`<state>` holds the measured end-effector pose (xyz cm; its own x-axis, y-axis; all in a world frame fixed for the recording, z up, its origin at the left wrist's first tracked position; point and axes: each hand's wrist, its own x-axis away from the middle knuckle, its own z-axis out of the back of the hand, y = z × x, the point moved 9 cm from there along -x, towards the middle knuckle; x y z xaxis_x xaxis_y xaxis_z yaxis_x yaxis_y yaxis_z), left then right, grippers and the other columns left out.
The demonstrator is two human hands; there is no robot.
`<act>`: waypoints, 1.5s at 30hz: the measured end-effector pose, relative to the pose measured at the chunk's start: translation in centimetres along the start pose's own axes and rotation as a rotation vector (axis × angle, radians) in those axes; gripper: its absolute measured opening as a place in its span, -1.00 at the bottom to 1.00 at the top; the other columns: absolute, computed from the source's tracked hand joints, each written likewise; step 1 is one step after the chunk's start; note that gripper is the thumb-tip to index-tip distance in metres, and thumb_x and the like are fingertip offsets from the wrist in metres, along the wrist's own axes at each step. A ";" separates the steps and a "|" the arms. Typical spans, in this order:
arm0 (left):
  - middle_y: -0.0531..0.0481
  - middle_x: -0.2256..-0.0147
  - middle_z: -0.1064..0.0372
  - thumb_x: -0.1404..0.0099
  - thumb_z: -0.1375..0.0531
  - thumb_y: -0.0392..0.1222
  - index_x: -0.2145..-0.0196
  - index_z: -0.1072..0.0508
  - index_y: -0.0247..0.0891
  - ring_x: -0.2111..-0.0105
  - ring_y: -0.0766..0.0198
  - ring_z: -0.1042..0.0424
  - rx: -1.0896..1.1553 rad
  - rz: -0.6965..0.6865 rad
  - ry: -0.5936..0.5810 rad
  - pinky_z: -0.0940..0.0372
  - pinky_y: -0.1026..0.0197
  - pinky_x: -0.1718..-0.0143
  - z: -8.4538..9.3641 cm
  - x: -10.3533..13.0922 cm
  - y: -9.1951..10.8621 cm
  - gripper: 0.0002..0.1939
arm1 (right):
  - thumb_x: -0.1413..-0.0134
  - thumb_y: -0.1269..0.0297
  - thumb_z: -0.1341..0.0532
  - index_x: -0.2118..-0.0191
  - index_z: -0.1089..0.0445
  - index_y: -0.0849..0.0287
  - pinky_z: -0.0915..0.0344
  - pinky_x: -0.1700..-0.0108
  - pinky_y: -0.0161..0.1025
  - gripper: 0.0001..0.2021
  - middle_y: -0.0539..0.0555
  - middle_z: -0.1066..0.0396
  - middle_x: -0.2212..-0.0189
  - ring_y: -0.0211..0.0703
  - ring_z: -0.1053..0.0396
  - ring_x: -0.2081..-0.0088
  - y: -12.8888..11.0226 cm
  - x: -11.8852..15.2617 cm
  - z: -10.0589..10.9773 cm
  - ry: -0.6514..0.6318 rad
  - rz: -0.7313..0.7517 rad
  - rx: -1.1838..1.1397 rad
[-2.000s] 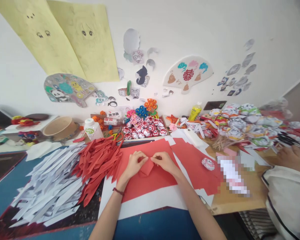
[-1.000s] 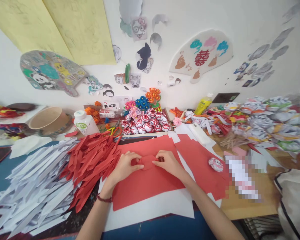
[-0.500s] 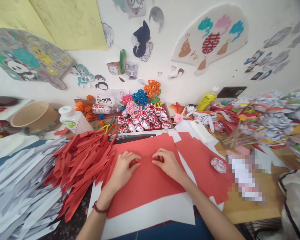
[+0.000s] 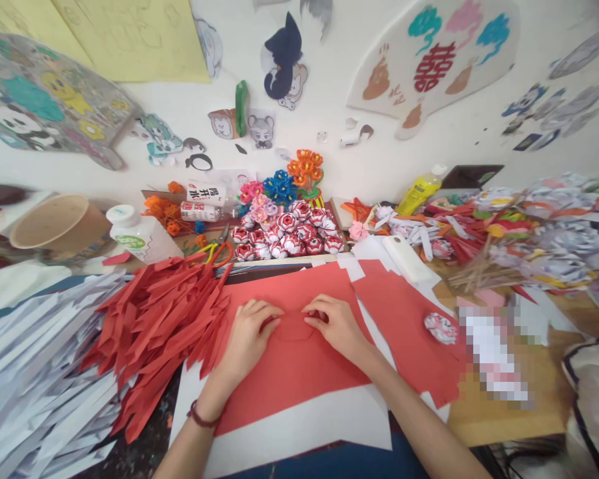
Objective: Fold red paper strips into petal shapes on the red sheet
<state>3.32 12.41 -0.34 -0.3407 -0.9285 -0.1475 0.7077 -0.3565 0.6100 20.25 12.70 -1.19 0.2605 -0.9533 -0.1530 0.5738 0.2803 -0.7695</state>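
Between my two hands is a small piece of red paper [image 4: 295,326], hard to make out against the large red paper sheet [image 4: 269,389] of the same colour beneath it. My left hand [image 4: 254,332] pinches its left end with thumb and forefinger. At the other end, my right hand [image 4: 332,326] is closed in a similar pinch. White paper [image 4: 299,432] shows under the red sheet, toward me. A heap of folded red paper strips [image 4: 164,326] lies left of my left hand.
Folded white paper strips [image 4: 44,372] spread across the far left. Red-and-white paper flowers [image 4: 289,236] stand in rows behind the sheet, with orange-handled scissors [image 4: 223,253] and a white bottle [image 4: 140,236] nearby. A single paper flower [image 4: 440,328] rests on the red paper at right.
The view has shifted slightly. Both hands keep their pinch in nearly the same place, and the red piece's lower edge now shows more clearly between them.
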 end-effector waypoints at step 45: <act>-0.08 0.36 -0.44 -0.36 0.01 -0.51 0.01 -0.35 -0.47 0.39 0.23 -0.30 -0.650 -0.615 0.130 -0.21 0.16 0.34 -0.8 3.1 6.0 -0.71 | -0.24 0.62 -0.10 0.28 -0.47 0.30 -0.14 0.39 -0.20 -0.78 0.02 -0.28 0.53 -0.20 -0.19 0.44 -7.0 3.5 -1.6 0.187 0.651 0.831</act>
<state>7.03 7.34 2.22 -0.7295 -0.5451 -0.4131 0.6473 -0.7454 -0.1595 15.92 7.20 2.70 0.6241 -0.5752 -0.5288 0.7346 0.6625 0.1464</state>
